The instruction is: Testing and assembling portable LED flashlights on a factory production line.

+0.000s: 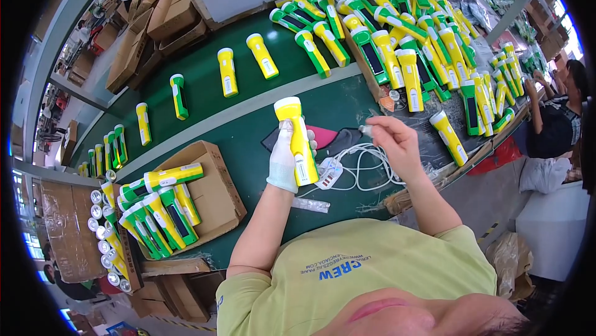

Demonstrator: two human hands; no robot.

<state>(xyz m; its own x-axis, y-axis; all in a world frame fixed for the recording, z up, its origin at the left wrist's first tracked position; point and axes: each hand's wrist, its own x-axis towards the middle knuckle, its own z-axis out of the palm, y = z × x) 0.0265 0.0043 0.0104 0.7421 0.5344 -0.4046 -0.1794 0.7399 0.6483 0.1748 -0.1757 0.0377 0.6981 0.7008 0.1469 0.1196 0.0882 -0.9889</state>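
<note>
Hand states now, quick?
Left hand: closed, holding a yellow flashlight.
Right hand: closed, pinching a small pale piece, too small to identify.

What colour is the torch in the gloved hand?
The torch is mostly yellow, white-topped, best in the head view.

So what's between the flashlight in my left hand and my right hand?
In the head view, a pink and grey piece, apparently cloth, lies on the table between the flashlight and your right hand.

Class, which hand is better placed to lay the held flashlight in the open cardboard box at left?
Probably the left hand: it grips the yellow flashlight and is nearer the cardboard box. The right hand is farther off and pinches a small whitish object.
</note>
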